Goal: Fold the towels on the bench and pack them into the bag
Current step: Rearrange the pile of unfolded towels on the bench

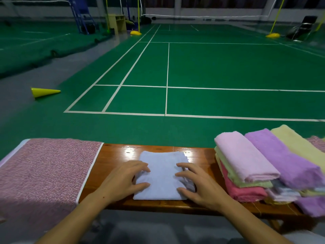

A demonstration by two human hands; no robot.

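A pale blue towel (162, 175), already folded into a compact square, is seen lying flat at the middle of the wooden table (116, 155), near its front edge. It is flanked by both hands: the left hand (123, 178) is laid on its left edge and the right hand (197, 184) on its right edge, fingers spread and only slightly bent, pressing down on the cloth rather than closing round it. Nothing is gripped by either hand.

The towel is judged to be light, soft and limp, with no stiffness of its own; the fold would probably be lost if it were lifted by one corner. It is best taken from both sides at once, with fingers slid under the layered edges so that the stack is carried flat.

To the right, a pile of towels (255, 166) in pink, lilac, yellow and deep rose is stacked on the table, partly cut off by the frame, so its extent cannot be counted. To the left lies a pink patterned cloth piece with a white edge (44, 171), likely the bag, though no opening or handle can be made out. Beyond, a yellow cone (44, 92) lies on the green court floor (228, 67).
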